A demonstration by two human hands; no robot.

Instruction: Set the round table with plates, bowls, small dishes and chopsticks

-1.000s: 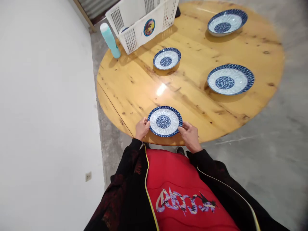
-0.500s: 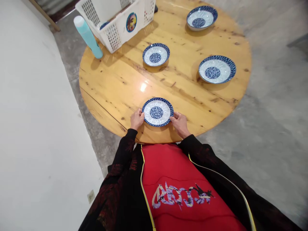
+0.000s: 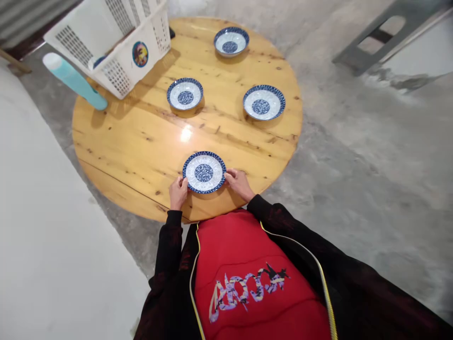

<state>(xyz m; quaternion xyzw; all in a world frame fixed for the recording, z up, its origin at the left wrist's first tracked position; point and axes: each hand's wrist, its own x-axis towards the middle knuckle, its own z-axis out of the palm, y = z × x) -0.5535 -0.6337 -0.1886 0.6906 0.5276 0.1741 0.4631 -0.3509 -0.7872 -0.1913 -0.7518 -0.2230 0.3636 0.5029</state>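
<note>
The plate (image 3: pixel 204 173) is at the near edge of the wooden table (image 3: pixel 134 151), right in front of the person, its patterned face turned up. Whether its base rests on the wood or is raised a little, I cannot tell; a shadow shows beneath its near right side. The left hand (image 3: pixel 178 192) pinches the rim at the near left, and the right hand (image 3: pixel 239 183) pinches it at the right, thumb on the edge — how far the fingers reach underneath is hidden.

It looks like glazed ceramic, so I judge it stiff, fairly light for two hands, and easy to chip or crack if knocked or dropped. The glossy glaze is probably slick, more so if wet or greasy, and a bare fingertip pinch could slide. The rim seems the right place to hold: opposite sides, thumbs above and fingers below, which keeps the plate level and shares the weight. Holding both sides toward the near half, as here, likely lets the far edge dip a little.

Three similar dishes stand well apart from it: one (image 3: pixel 186 94) beyond, one (image 3: pixel 264 103) to the right, one (image 3: pixel 231 41) at the far side. A white basket (image 3: pixel 155 40) and a blue bottle (image 3: pixel 76 82) stand at the far left — neither touches the plate.
</note>
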